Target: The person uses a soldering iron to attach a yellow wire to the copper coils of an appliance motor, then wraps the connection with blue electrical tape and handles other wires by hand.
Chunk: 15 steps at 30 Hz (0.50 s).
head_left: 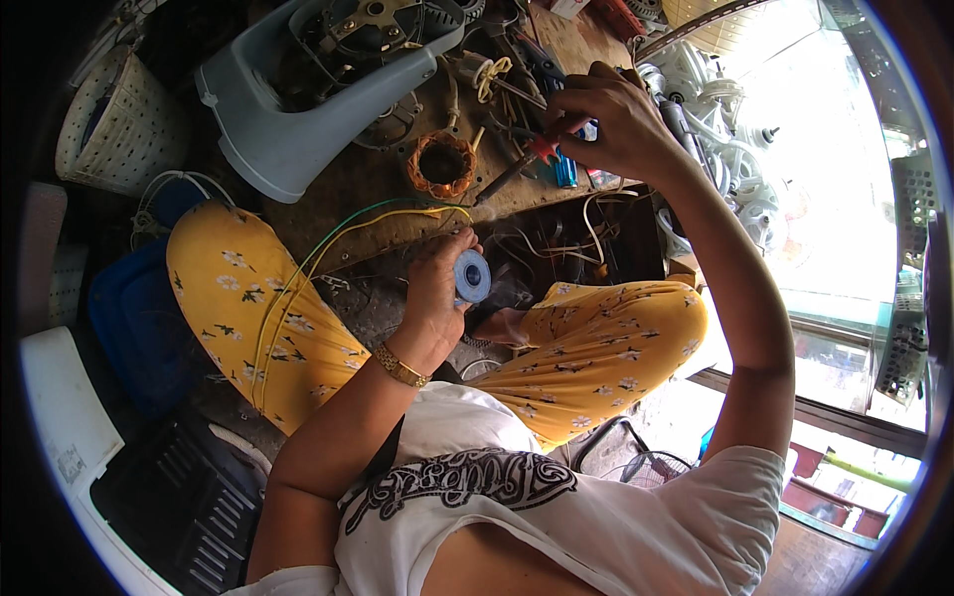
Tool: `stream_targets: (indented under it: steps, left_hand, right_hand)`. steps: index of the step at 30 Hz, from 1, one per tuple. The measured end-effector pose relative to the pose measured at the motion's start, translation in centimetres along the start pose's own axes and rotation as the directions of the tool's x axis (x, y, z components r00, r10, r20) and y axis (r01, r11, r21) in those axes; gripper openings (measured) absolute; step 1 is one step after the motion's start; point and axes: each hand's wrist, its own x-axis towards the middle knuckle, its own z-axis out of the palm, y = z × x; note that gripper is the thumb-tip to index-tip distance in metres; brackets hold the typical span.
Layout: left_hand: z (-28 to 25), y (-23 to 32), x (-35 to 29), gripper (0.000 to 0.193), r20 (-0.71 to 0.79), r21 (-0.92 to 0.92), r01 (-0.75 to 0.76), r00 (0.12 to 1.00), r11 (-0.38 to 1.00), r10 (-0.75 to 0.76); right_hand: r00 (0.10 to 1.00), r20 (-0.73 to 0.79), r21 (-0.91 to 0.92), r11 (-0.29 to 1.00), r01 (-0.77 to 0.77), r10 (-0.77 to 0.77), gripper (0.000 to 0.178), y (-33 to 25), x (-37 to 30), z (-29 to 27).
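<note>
Two grips were on: the left hand (434, 281) clamped on the spool (481, 290) between the knees (209, 243), green and yellow wires (397, 212) curving in just beyond; the right hand (611, 119) wrapped round the iron (540, 151), tip right by the wires; farther back, coil (442, 189) and fan base (283, 139) sat on the bench (383, 176).

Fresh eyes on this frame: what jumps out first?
Probably the yellow floral trousers, spread across the centre. Next, the soldering iron in the right fingers, angled down toward the bench's near edge, and the blue-grey spool in the left fingers. Then the big grey plastic housing, upper left on the bench, beside a copper-coloured ring coil.
</note>
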Motion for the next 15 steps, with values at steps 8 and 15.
stream_targets:
  steps: [8, 15]
  left_hand:
    - [-0.05, -0.11, 0.15, 0.012, 0.011, -0.032, 0.001, 1.0, 0.999, -0.001]
    - [-0.21, -0.13, 0.41, 0.013, 0.022, -0.017, 0.017, 1.0, 1.0, -0.017]
  right_hand:
    - [1.0, 0.0, 0.009, 1.0, -0.015, 0.015, 0.015, -0.03, -0.07, 0.04]
    - [1.0, -0.001, 0.002, 1.0, -0.024, 0.024, 0.015, -0.25, -0.02, -0.01]
